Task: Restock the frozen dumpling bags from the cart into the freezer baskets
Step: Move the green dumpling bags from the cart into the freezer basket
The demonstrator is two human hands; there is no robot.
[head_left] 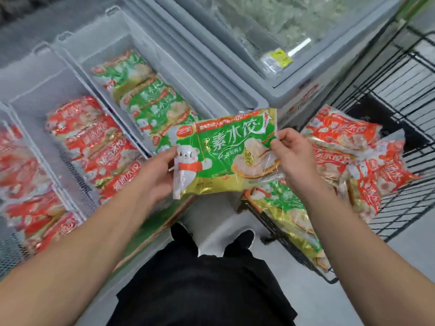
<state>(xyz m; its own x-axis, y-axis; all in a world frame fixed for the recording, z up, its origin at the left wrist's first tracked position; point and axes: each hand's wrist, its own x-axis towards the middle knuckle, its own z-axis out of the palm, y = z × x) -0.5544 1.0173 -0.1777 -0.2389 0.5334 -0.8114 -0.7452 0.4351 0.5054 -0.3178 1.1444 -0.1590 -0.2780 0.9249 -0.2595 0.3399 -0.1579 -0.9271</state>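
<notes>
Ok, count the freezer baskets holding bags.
3. The left basket, cut off by the frame edge, holds red bags; the middle basket holds red bags; the right basket holds green bags. More baskets may lie out of view.

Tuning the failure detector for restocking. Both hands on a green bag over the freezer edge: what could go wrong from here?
1. The green plastic dumpling bag is held only at its two ends by the left hand and right hand; it may slip.
2. Red-bag white wire basket adjoins the green-bag white wire basket; misplacement is possible.
3. Red dumpling bags lie heaped on the black wire cart and may slide off.
</notes>
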